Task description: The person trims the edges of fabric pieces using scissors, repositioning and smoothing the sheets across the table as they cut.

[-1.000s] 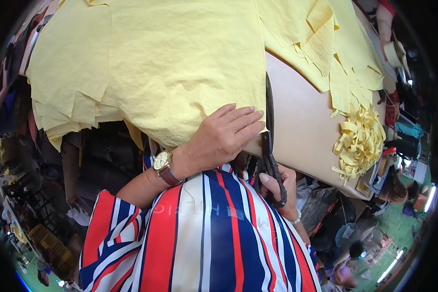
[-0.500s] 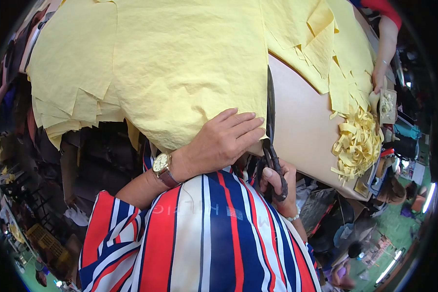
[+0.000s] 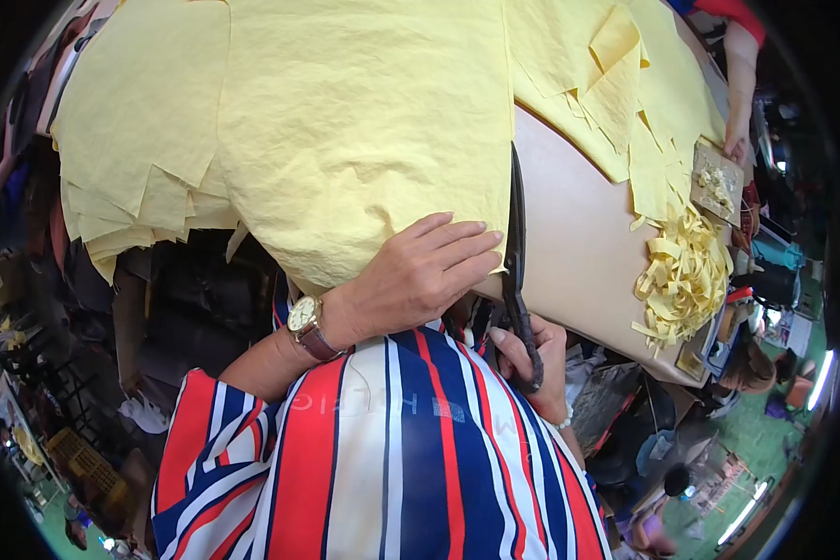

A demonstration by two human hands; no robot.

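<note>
A large sheet of yellow fabric [image 3: 345, 121] lies over the table, with its right edge running straight toward me. My left hand [image 3: 431, 273] rests flat on the near right corner of the fabric, fingers stretched out to the right, a watch on its wrist. Along that edge stand long dark scissors [image 3: 515, 233], blades pointing away from me. My right hand [image 3: 543, 359] grips their handles just off the near table edge. Part of the handles is hidden by the fingers.
Yellow fabric strips [image 3: 683, 280] are heaped at the table's right. A co-worker's hand [image 3: 737, 149] holds a small tray [image 3: 717, 185] of pale bits above them. More yellow layers [image 3: 616, 84] lie at back right. The tan tabletop [image 3: 569, 196] shows between.
The scissors' handles have come closer together and the scissors have shifted slightly. My left hand has barely moved. The co-worker's tray has moved left and back, over the table's right edge.
</note>
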